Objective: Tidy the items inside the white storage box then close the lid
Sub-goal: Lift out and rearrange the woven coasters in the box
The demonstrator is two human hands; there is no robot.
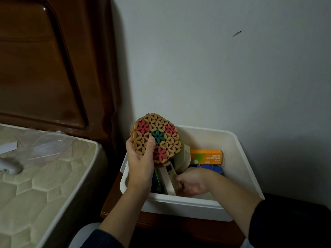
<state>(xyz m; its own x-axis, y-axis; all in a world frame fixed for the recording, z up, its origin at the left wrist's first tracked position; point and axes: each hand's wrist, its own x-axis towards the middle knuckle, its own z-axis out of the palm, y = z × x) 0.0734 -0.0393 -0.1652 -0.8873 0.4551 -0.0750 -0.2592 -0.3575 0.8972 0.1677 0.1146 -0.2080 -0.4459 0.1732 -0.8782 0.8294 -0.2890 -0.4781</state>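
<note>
The white storage box [238,151] stands open on a brown wooden nightstand [179,224] against the wall. My left hand [141,160] grips a hexagonal woven wooden coaster [157,136] with red and green flower shapes, held upright above the box's left end. My right hand [191,181] reaches inside the box and its fingers curl round a flat white item [168,179]. An orange packet [206,156] lies at the back of the box, with a blue object [215,168] below it and a beige object [182,156] beside the coaster. No lid is in view.
A mattress [44,185] lies to the left with a clear plastic bag [48,145] and a white object [9,167] on it. A dark wooden headboard [44,68] rises behind it. A grey wall backs the box.
</note>
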